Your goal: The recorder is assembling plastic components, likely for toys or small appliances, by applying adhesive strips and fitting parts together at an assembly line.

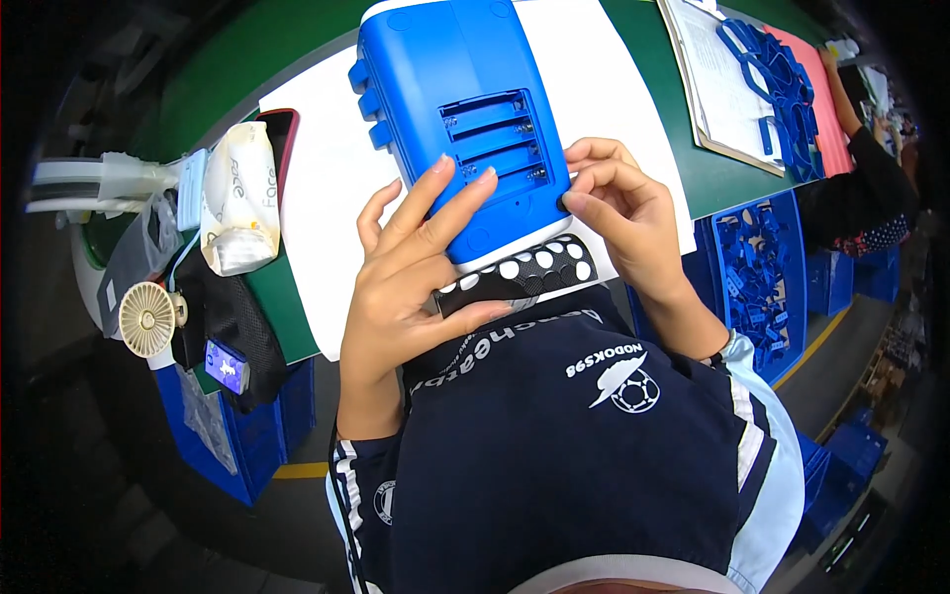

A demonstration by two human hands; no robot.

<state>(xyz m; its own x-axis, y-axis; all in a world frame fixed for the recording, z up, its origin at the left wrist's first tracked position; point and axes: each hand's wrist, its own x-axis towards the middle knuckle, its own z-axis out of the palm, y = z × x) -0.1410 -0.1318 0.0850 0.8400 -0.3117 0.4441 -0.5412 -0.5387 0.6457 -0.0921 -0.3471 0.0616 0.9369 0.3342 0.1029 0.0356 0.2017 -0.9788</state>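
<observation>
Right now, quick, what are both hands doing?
Left hand: open, resting on the blue case.
Right hand: curled at its corner; can't tell if holding anything.

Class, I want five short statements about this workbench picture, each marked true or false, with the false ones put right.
1. The left hand touches the blue case. True.
2. The right hand holds the fan. False: it is at the case's lower right corner, and the fan is at the far left.
3. The battery bay is filled with batteries. False: its springs show, and no batteries.
4. The sheet beneath the case is red. False: it is white.
5. A blue crate on the right holds blue parts. True.
</observation>
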